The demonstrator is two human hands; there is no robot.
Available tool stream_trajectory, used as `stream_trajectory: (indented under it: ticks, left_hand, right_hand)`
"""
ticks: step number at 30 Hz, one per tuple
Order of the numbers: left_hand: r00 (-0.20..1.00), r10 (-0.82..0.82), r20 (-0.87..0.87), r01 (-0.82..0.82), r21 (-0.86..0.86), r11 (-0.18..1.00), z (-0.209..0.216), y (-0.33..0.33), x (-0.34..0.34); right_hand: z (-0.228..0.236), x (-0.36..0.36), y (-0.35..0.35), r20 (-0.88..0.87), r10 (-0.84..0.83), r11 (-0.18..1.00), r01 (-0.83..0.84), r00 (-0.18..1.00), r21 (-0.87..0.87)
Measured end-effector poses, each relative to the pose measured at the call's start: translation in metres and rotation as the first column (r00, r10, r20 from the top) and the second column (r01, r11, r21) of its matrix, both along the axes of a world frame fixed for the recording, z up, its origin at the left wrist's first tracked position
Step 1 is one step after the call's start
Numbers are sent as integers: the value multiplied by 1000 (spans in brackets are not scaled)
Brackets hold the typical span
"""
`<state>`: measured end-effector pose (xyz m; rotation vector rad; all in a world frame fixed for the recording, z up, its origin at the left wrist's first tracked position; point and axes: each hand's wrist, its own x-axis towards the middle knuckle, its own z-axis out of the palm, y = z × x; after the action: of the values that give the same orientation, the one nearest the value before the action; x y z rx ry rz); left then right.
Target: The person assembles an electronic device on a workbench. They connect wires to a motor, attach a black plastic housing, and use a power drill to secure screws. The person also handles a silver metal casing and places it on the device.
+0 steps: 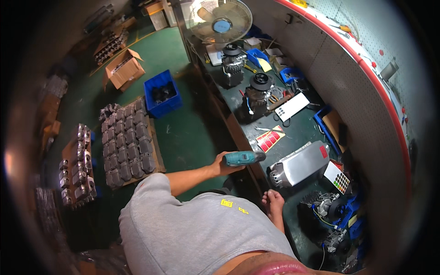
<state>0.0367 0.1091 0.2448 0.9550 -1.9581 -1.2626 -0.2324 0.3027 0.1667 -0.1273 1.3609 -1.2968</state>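
Observation:
My left hand [221, 166] is closed round a teal cordless drill [238, 158], held level by the bench's near edge. Its black front end [259, 156] points right, toward a silver metal housing [300, 166] but apart from it. That housing lies on its side on the dark green bench, with a red label on its far end and openings in its near end. My right hand [274, 201] is beside the bench edge, just short of the housing's near end. Its fingers are curled together; whatever they hold, if anything, is too small to make out.
Red labels [269, 140] and a white sheet [292, 107] lie beyond the housing. Motor units with black fan wheels [261, 81] stand farther back, near a large fan [222, 25]. Wired parts [325, 205] sit at right. Grey castings [127, 142] and a blue crate [163, 94] occupy the floor.

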Motion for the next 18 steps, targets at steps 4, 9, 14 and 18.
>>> stream_trajectory:
  ticks: [4,9,14,18]
  left_hand:
    - [997,-66,45,58,167,984,12,56,39]
    - [996,-56,72,27,352,936,44,100,51]
    - [988,-58,145,8,322,947,40,101,48]
    - [981,-122,150,41,455,890,40,95,48]
  right_hand:
    - [26,12,-23,205,-95,985,122,974,-123]
    - [19,15,-25,345,-173,942,257,923,-216]
    - [22,16,-21,365,-241,889,355,899,-288]
    - [21,6,-7,349,-287,880,389,892,-271]
